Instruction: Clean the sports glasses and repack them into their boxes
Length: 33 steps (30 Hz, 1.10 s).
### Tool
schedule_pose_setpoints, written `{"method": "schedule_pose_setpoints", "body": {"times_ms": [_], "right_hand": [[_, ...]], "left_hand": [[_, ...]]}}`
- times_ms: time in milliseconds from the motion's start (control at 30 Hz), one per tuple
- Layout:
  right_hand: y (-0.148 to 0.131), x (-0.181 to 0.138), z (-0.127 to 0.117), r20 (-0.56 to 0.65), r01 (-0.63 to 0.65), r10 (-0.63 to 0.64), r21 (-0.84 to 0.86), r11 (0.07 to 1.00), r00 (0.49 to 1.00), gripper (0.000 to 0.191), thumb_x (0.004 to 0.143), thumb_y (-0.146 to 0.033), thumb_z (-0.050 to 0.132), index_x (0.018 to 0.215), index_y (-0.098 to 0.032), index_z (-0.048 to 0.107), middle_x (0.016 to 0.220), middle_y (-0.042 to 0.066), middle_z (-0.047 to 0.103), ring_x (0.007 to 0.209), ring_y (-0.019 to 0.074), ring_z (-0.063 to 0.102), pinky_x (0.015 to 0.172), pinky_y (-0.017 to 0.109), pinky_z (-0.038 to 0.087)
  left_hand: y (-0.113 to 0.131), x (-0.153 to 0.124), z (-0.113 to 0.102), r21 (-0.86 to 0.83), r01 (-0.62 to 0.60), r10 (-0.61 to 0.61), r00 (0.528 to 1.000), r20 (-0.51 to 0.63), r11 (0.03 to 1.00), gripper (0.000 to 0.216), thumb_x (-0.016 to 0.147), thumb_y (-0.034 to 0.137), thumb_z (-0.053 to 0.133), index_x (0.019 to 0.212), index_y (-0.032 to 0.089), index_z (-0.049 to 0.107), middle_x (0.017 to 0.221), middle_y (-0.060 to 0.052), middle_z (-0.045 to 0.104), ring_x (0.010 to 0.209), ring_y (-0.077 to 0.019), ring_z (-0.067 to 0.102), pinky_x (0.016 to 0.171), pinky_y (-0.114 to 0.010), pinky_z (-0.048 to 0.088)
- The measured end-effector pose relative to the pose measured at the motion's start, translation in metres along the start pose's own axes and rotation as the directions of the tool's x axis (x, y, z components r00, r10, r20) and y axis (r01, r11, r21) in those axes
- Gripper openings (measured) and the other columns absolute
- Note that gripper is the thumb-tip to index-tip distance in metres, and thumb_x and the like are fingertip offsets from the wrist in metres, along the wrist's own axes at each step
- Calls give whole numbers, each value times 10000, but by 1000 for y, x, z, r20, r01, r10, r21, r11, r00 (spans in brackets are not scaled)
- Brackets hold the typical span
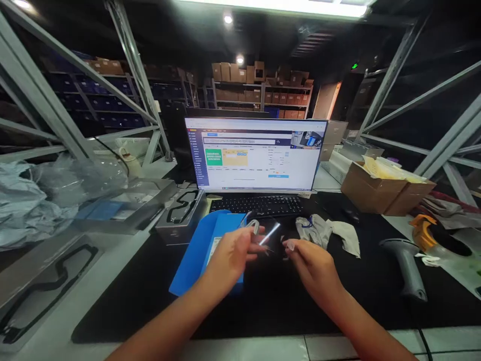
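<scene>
Clear glossy plastic film (271,233) and pale grey looped strand (254,225): just right of open blue plastic tray (190,265) | left hand (232,250): fingers grasping both | right hand (315,263): pinching small translucent scrap (290,244) | fingertip grip likely suits flimsy material

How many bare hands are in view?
2: the left hand, in front of the blue tray, and the right hand, over the black mat. No other hands show.

A bright ceiling light (278,6) glowed overhead; metal shelving (262,98) stacked with cardboard boxes (236,74) stood in the dim background, and grey steel braces (131,62) flanked the desk (270,347)
</scene>
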State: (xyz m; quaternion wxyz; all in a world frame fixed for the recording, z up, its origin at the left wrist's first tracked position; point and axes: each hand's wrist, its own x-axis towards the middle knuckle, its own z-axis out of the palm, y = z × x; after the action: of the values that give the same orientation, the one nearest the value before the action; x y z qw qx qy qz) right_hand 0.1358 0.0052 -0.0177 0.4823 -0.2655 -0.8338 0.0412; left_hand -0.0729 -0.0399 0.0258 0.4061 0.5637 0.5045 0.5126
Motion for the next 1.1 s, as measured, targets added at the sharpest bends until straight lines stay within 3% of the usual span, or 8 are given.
{"method": "schedule_pose_setpoints", "body": {"times_ms": [167, 300, 367, 433, 500, 633, 733, 1100], "right_hand": [[-1, -2, -8, -16, -56, 57, 38, 998, 998, 187, 990, -161, 506, 1051, -214, 675, 934, 61, 765, 834, 196, 731, 718, 296, 576], [0, -3, -13, -39, -58, 60, 43, 997, 997, 181, 988, -145, 522, 1050, -215, 677, 938, 54, 765, 867, 192, 732, 762, 299, 578], [3, -4, -14, -50, -48, 50, 41, 998, 997, 176, 984, -138, 535, 1063, -215, 673, 935, 48, 763, 869, 186, 731, 770, 296, 577], [6, -6, -16, -56, -39, 42, 43, 998, 998, 186, 977, -124, 540, 1079, -212, 669, 942, 45, 762, 876, 180, 730, 785, 295, 578], [8, -8, -17, -46, -45, 48, 60, 997, 998, 207, 975, -108, 525, 1085, -212, 667, 945, 45, 759, 881, 178, 727, 787, 297, 579], [10, -11, -18, -13, -66, 68, 101, 993, 998, 227, 975, -100, 501, 1079, -219, 664, 934, 47, 749, 864, 182, 721, 761, 305, 583], [8, -11, -19, -20, -49, 51, 127, 991, 998, 237, 964, -89, 512, 1092, -216, 666, 936, 46, 749, 861, 177, 721, 761, 297, 585], [-5, -10, -25, 13, 35, -38, 166, 985, 999, 247, 946, -57, 511, 1107, -187, 646, 906, 69, 757, 810, 185, 726, 715, 296, 596]], "left_hand": [[-19, -16, -8, 209, -256, 246, 966, 74, 944, 619, 883, 706, 533, 1158, 184, 720, 1069, -146, 772, 891, -273, 769, 747, -376, 643], [-28, -17, -9, 451, -206, 209, 977, 45, 868, 304, 845, 431, 690, 1049, 213, 748, 980, -71, 783, 796, -218, 757, 741, -343, 624], [-29, -15, -11, 558, -140, 175, 985, -9, 818, 220, 833, 409, 681, 917, 219, 753, 832, -29, 762, 685, -192, 714, 651, -319, 584], [-29, -10, -15, 613, -46, 114, 991, -73, 789, 249, 843, 449, 658, 801, 210, 718, 692, -4, 696, 598, -173, 647, 566, -297, 516], [-32, -4, -21, 603, 47, 51, 988, -145, 796, 287, 845, 487, 651, 836, 201, 677, 660, 14, 644, 570, -157, 599, 531, -278, 469], [-40, 12, -30, 535, 90, 33, 976, -216, 840, 542, 812, 438, 690, 1260, 193, 509, 729, 53, 611, 556, -129, 551, 550, -262, 454], [-47, 21, -33, 536, 64, 37, 984, -176, 842, 692, 801, 349, 675, 1414, 196, 393, 789, 47, 603, 559, -123, 550, 574, -269, 462], [-40, 24, -29, 583, 3, 40, 997, -61, 812, 466, 837, 399, 630, 1251, 195, 576, 729, 8, 634, 604, -192, 608, 576, -298, 493]]}}
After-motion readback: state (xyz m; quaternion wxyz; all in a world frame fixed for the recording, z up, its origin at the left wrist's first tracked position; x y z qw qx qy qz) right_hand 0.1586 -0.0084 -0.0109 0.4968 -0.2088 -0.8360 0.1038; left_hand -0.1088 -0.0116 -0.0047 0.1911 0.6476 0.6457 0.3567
